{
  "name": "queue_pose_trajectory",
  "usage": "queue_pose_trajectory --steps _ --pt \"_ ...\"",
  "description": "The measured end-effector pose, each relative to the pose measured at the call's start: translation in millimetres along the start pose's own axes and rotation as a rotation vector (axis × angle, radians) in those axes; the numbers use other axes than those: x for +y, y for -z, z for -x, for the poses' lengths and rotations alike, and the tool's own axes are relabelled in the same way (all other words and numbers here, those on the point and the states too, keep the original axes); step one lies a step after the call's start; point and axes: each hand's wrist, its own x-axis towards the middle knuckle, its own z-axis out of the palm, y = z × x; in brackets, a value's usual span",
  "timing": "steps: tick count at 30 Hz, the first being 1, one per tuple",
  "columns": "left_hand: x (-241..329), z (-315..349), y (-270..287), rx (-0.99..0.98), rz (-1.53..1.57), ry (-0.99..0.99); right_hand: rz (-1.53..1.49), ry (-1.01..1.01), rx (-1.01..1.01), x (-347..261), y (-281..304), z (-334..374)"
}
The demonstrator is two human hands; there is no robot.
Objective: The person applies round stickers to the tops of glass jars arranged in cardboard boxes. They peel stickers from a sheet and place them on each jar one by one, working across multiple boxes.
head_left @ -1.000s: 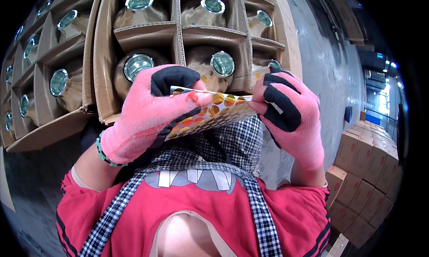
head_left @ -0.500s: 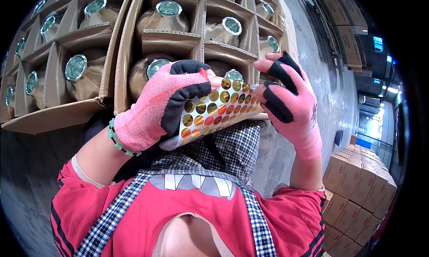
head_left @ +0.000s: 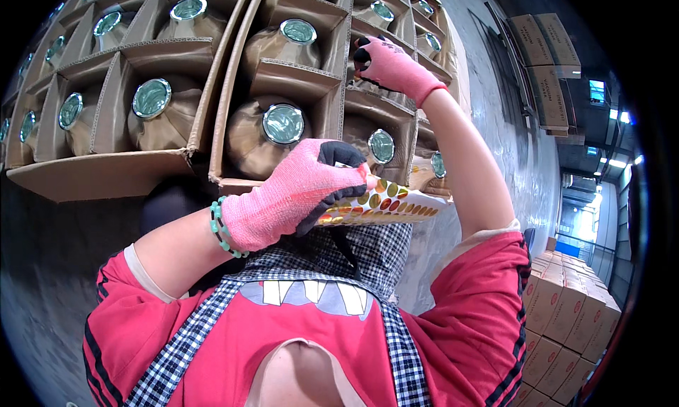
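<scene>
On the near side of the divided carton [head_left: 300, 80], the left hand [head_left: 300, 191] pinches the gold-dotted sheet [head_left: 396, 205], its long axis running rightward; the right hand [head_left: 385, 64] curls over the carton farther off, grip unclear.

Warehouse or packing hall. Closed cartons [head_left: 559, 308] are stacked in rows at the right; glass-mouthed flasks [head_left: 251, 138] are stored in partitioned boxes [head_left: 99, 178]; a broad grey floor [head_left: 503, 124] is shown.
</scene>
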Motion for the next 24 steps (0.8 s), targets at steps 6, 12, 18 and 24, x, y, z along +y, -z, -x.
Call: queue_pose_trajectory --steps 6,12,18,24 --pt "9 3 17 -0.003 -0.112 -0.056 0.409 0.055 0.155 -6 -12 -9" --pt "15 -12 46 -0.025 -0.191 -0.237 -0.304 -0.140 0.428 -18 50 40" --pt "34 -9 59 0.088 0.011 -0.301 -0.524 -0.130 0.123 -89 87 119" --pt "48 0 56 -0.091 -0.123 -0.347 -0.538 -0.364 0.098 -116 95 134"
